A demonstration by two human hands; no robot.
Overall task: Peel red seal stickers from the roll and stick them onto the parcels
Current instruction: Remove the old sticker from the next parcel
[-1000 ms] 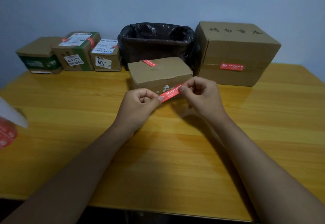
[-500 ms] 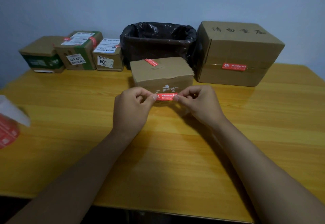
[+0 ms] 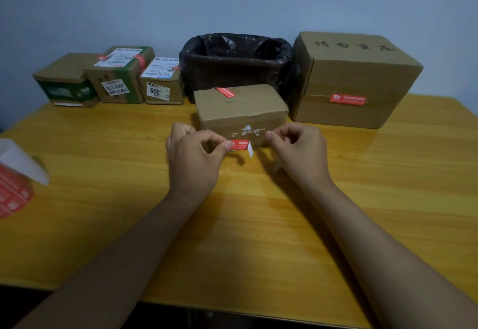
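Note:
My left hand [image 3: 192, 158] pinches the left end of a red seal sticker [image 3: 239, 145], held just in front of a small brown parcel [image 3: 240, 112]. The sticker's right end is free and shows a white flap. My right hand [image 3: 297, 152] is a little to the right, apart from the sticker, with thumb and fingers curled together. A pale backing strip [image 3: 276, 167] pokes out below it. The small parcel has a red sticker [image 3: 225, 92] on its top. The sticker roll [image 3: 13, 194] lies at the table's left edge.
A large brown parcel [image 3: 349, 75] with a red sticker [image 3: 348, 99] stands at the back right. A bin lined with a black bag [image 3: 232, 62] sits behind the small parcel. Three labelled parcels [image 3: 116, 80] line the back left of the yellow wooden table [image 3: 245, 225].
Both hands held the sticker by its ends before. My right hand has now come off it and moved right, leaving that end free with a white flap.

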